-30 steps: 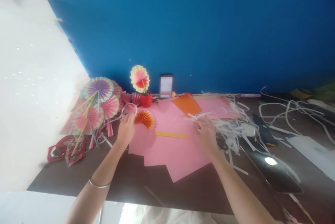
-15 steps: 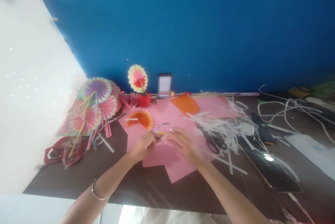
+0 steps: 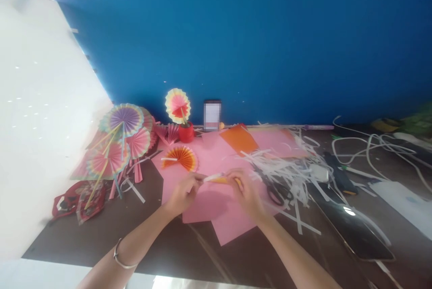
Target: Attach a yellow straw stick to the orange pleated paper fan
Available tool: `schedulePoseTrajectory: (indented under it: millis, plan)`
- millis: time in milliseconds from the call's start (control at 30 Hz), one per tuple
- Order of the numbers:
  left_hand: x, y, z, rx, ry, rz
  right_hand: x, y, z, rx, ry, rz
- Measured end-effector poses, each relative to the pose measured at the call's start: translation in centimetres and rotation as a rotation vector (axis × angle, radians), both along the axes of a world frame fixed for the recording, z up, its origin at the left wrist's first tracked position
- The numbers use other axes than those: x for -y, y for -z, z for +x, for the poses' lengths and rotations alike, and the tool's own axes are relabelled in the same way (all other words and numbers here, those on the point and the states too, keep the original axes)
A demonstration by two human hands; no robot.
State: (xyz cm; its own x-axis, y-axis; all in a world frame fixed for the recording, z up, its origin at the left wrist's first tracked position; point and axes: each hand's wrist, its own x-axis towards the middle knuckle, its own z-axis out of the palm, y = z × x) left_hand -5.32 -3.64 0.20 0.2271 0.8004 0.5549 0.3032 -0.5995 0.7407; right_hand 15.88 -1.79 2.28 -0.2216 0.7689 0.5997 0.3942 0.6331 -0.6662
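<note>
Together, both hands held one thin yellow strip [image 3: 221, 179] just above the pink paper [image 3: 205, 201]. The left hand [image 3: 184, 192] had its fingertips pinched on the left end of the strip. The right hand [image 3: 246, 192] was pinched on the right end, so the strip ran straight across from one hand to the other. A small white bit showed at the left end, by the left fingertips, but it was too blurry to tell what it was. A bracelet [image 3: 123, 257] sat on the left wrist.

The pink paper lay in a loose pile on the dark table [image 3: 135, 235]. A half-open orange fan [image 3: 180, 157] lay on the paper, just past the left hand. Scissors [image 3: 278, 192] lay beside the right hand, partly under a heap of white scraps [image 3: 293, 167]. More fans on sticks [image 3: 121, 140] were piled far to the left. A red pot [image 3: 186, 132] with one fan in it stood at the back by the blue wall [image 3: 253, 46]. A dark phone [image 3: 354, 230] lay well off to the right.
</note>
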Motion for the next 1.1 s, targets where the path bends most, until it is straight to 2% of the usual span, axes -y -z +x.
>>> schedulePoseTrajectory:
  millis: [167,300,433,567,667,733,767,867,933,967,1033,1100]
  plan:
    - [-1.0,0.0,-0.6,0.298,-0.189,-0.203,-2.1,-0.5,0.3,-0.251,0.166,-0.214]
    - [-1.9,0.2,-1.3,0.404,-0.295,-0.311,-4.4,-0.7,0.3,-0.339,0.177,-0.322]
    - [-2.4,0.4,-1.8,0.445,-0.336,-0.313,-7.8,-1.2,0.5,-0.381,0.248,-0.411]
    - [-2.5,0.2,-1.9,0.489,-0.368,-0.294,-12.4,-2.2,0.8,-0.519,0.325,-0.515]
    - [-2.7,0.2,-1.9,0.543,-0.363,-0.281,-15.8,-3.0,1.4,-0.641,0.423,-0.472]
    - [-2.8,0.3,-2.0,0.574,-0.357,-0.276,-17.4,-3.4,2.1,-0.590,0.470,-0.427]
    - [-2.8,0.4,-2.0,0.587,-0.355,-0.279,-17.8,-3.6,2.4,-0.495,0.485,-0.403]
    - [-2.9,0.7,-2.1,0.608,-0.353,-0.303,-17.4,-3.5,2.9,-0.151,0.526,-0.307]
    - [-2.8,0.7,-2.1,0.597,-0.352,-0.317,-15.6,-3.1,2.5,0.061,0.522,-0.205]
    - [-2.8,0.7,-2.1,0.592,-0.349,-0.323,-14.4,-2.8,2.2,0.189,0.474,-0.147]
    - [-2.7,0.7,-2.0,0.605,-0.323,-0.346,-11.4,-2.1,1.2,0.311,0.285,-0.092]
    - [-2.7,0.7,-1.9,0.641,-0.275,-0.377,-8.3,-1.8,0.1,0.353,-0.012,-0.134]
